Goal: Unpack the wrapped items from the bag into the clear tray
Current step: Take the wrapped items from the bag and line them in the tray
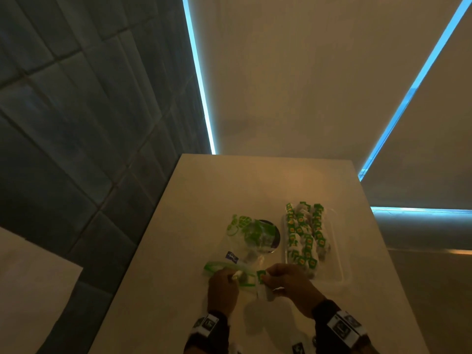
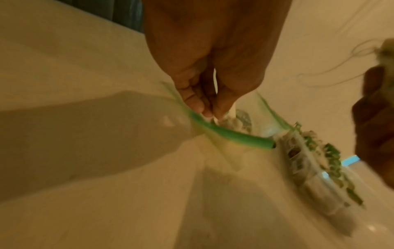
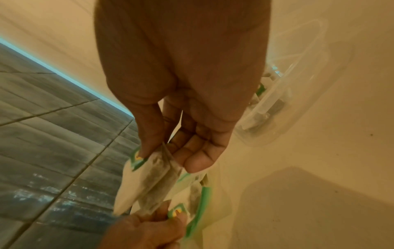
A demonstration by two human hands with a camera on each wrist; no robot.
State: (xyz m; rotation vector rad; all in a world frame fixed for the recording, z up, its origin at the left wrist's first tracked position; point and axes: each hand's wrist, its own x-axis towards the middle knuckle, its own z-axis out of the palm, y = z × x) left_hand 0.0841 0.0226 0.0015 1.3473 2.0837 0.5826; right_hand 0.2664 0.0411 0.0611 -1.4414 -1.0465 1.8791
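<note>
Just at the near end of the table [image 1: 178, 200], the bag [image 1: 245, 246] lies flat, a clear zip bag with green print and a green seal strip, its mouth toward the person. The left hand [image 1: 222, 287] has its fingers [image 2: 197, 102] curled at the bag's mouth, pinching a wrapped item [image 1: 237, 274] by the green strip. The right hand [image 1: 288, 284] holds another wrapped item [image 3: 149, 182], a tea bag [image 3: 149, 182] with a green and yellow tag, pinched between thumb and forefinger; its other fingers hang loosely bent. In the right wrist view the lower end of this tea bag reaches the left hand's fingertips. A few wrapped items show through the bag. Just right of the bag stands the tray [image 1: 337, 267], clear plastic, with rows of tea bags filling its far part. A dark round opening [image 1: 273, 233] in the table lies under the bag's far end. Grey floor tiles [image 1: 63, 123] lie left of the table.
</note>
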